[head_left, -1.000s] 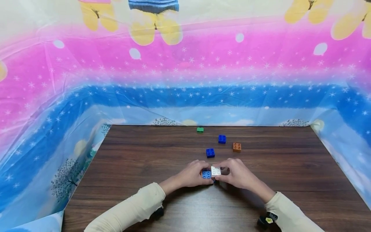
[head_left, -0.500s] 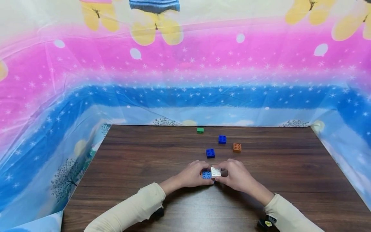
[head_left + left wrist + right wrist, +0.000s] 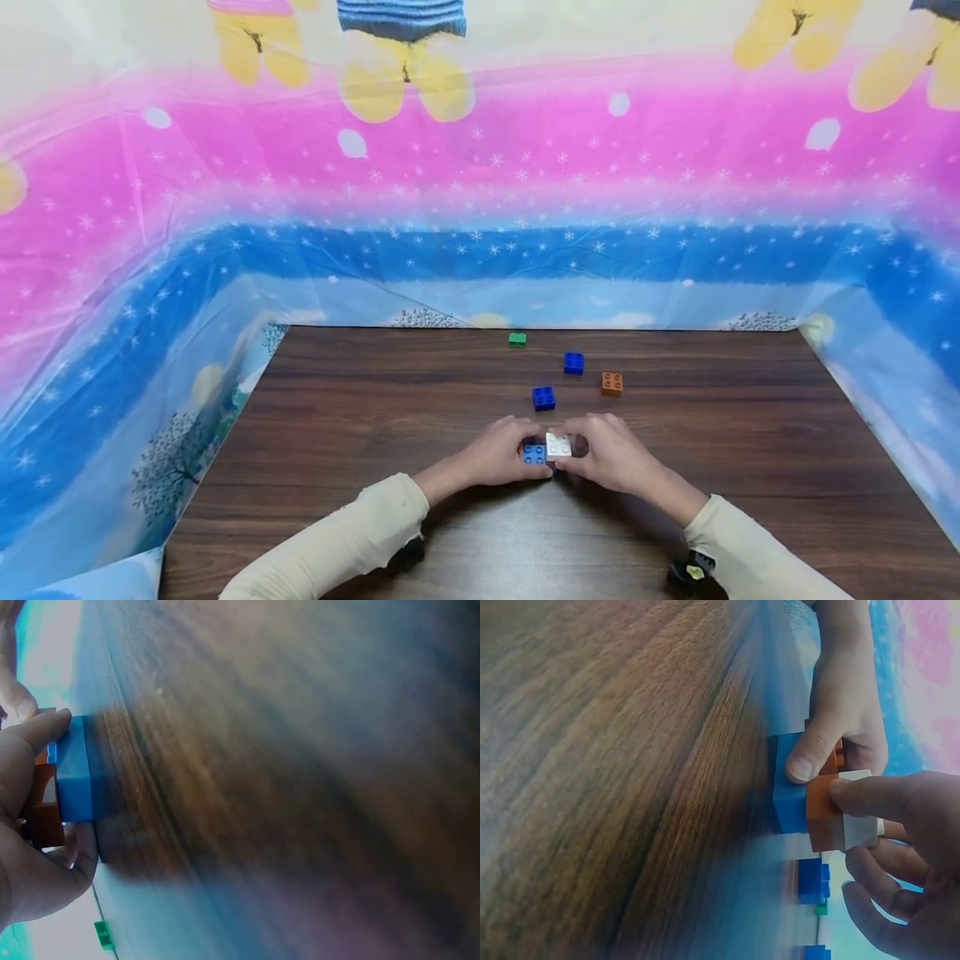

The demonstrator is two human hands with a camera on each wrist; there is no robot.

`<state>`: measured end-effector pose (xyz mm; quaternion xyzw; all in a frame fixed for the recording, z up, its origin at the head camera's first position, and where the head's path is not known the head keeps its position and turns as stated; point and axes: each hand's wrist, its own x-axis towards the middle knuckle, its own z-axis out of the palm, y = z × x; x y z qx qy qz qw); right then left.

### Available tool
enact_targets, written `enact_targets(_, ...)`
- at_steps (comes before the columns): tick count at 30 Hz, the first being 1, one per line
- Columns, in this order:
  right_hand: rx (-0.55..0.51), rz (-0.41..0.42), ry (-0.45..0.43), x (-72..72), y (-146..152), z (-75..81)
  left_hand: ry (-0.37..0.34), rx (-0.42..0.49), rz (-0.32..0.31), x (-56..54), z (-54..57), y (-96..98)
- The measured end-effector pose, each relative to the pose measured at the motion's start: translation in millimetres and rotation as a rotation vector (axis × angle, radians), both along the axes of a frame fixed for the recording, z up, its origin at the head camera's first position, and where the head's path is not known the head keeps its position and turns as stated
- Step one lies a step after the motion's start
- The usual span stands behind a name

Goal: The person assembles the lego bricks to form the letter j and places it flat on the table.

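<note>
My left hand (image 3: 491, 454) grips a blue brick (image 3: 75, 776) low at the table, thumb on one side and fingers on the other. An orange brick (image 3: 45, 806) sits on it, partly behind that hand. Pinched by my right hand (image 3: 618, 454) is a white brick (image 3: 558, 446), stacked on another orange brick (image 3: 823, 817). This orange brick rests against the blue brick's upper side in the right wrist view. The right thumb lies across the seam between orange and white; its lower fingers are loosely curled. In the head view, blue studs show left of the white brick.
Beyond the hands on the brown wooden table (image 3: 360, 375) lie two dark blue bricks, one nearer (image 3: 543, 398) and one farther (image 3: 573, 363). An orange brick (image 3: 612, 384) lies to their right, a small green brick (image 3: 517, 340) near the back edge. A printed cloth (image 3: 480, 250) hangs behind.
The right hand's fingers and thumb have shifted slightly at the white brick, with a dark gap now showing behind it. The left hand and loose bricks stay in place.
</note>
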<state>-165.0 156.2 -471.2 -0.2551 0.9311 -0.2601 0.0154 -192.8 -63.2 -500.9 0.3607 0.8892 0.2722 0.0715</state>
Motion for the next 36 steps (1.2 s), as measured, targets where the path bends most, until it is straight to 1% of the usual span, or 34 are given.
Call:
enact_targets(4,0.011,-0.006,0.021,-0.2,0.9,-1.3,-0.002,-0.002,-0.004,-1.3,-1.3,0.5)
enact_targets(8,0.0,-0.004,0.01,-0.2,1.0,-1.2,-0.009,-0.004,0.0,-1.8,-1.3,0.2)
enact_targets(14,-0.045,0.033,-0.023,-1.2,5.2,0.6,-0.005,-0.007,-0.003,-2.4,-0.7,-0.1)
enact_targets(18,-0.111,0.046,-0.052,-2.5,13.1,2.7,-0.014,-0.01,-0.002,-2.0,0.1,0.0)
enact_targets(22,-0.169,0.004,-0.031,-7.1,24.5,6.5,-0.021,-0.017,0.006,-0.7,1.1,0.2)
enact_targets(28,-0.18,-0.077,0.026,-19.8,43.6,9.1,-0.026,-0.015,0.017,0.0,1.4,0.1)
enact_targets(36,-0.16,-0.137,0.109,-40.9,63.4,-2.8,-0.012,-0.028,0.019,1.5,2.3,0.3)
